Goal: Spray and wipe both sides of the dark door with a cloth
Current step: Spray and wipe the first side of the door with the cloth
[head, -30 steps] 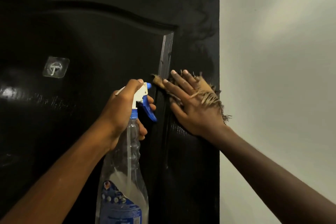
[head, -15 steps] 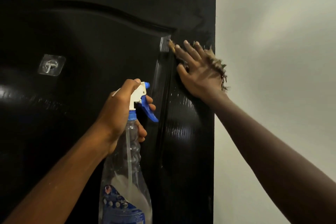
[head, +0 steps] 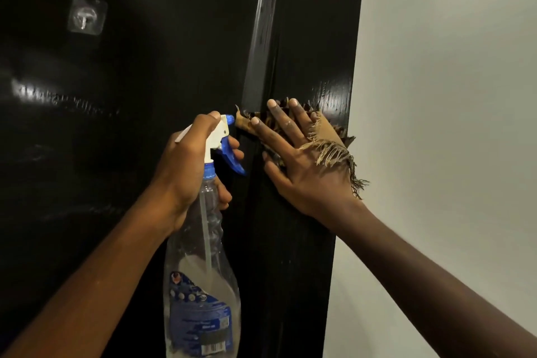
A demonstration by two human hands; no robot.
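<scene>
Left hand: We see the left hand clenched round the neck of the spray bottle. The thumb lies over the white head and the fingers curl in front around the blue trigger.

Spray bottle: It is clear plastic and held upright, with a blue label low on its body. Its blue nozzle points at the dark door and sits just beside the left corner of the cloth. We cannot tell whether nozzle and cloth touch.

Right hand: We see the right hand spread flat, fingers straight and splayed. It presses the cloth against the door and grips nothing.

Cloth: It is tan, ragged and frayed, and most of it lies under the fingers. One flap folds over the back of the hand on its right side. A fringe of loose threads hangs at the door's right edge, against the pale wall.

Door: It fills the left and middle of our view. The surface is glossy black, and wood grain shows where light glints just above the cloth and in a streak on the left panel.

Spot under the cloth: It is the narrow right stile, between the raised moulding strip and the door's right edge.

Hook: A clear stick-on hook sits on the panel at upper left, well apart from both hands.
</scene>
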